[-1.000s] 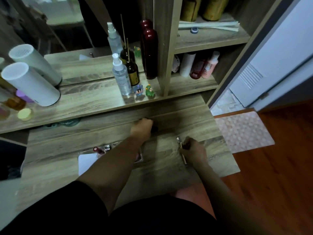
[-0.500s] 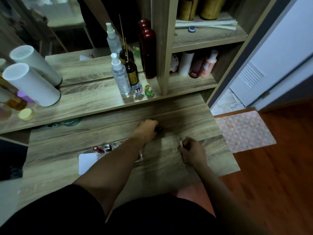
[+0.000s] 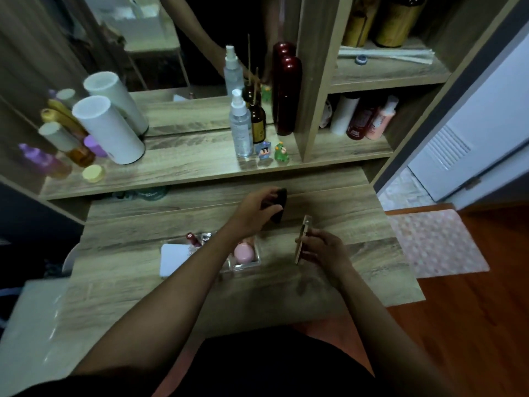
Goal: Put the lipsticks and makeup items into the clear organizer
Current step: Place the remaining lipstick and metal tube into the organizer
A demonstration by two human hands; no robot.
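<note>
The clear organizer (image 3: 252,263) sits on the wooden desk, partly under my left forearm. It holds a pink round sponge (image 3: 243,252), a red lipstick (image 3: 192,239) and a small shiny item (image 3: 205,237). My left hand (image 3: 253,209) is raised beyond the organizer and grips a dark compact-like item (image 3: 280,207). To its right, my right hand (image 3: 323,249) holds a thin gold-coloured makeup stick (image 3: 302,239), lifted off the desk and tilted up.
A white card (image 3: 173,257) lies left of the organizer. The shelf behind carries a white cylinder (image 3: 110,130), a spray bottle (image 3: 242,127), a dark red bottle (image 3: 286,93) and two small figurines (image 3: 272,151). The desk's right edge drops to a pink mat (image 3: 435,242).
My left hand has lifted the dark item off the desk. My right hand has picked up the thin stick and tilted it upward. The view has shifted slightly.
</note>
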